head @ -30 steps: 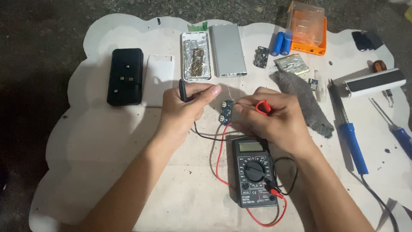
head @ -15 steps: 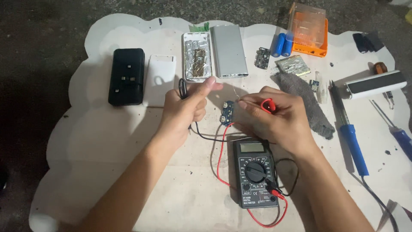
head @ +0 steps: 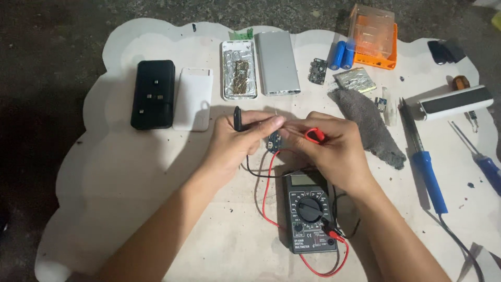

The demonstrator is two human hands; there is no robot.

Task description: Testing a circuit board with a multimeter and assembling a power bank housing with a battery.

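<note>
My left hand grips the black probe of a multimeter, its handle sticking up past the thumb. My right hand pinches the red probe. Both hands meet over a small dark circuit board lying on the white mat; whether the tips touch it is hidden by the fingers. The black multimeter lies just below the hands, with red and black leads looping from its bottom sockets up to the probes.
A black case, a white cover, an open power-bank shell and a silver casing lie at the back. Blue cells, an orange box, a grey cloth and a blue soldering iron are at the right.
Both hands have stayed together over the small board. The black probe's handle has shifted slightly in my left hand and the red probe has turned a little in my right.
</note>
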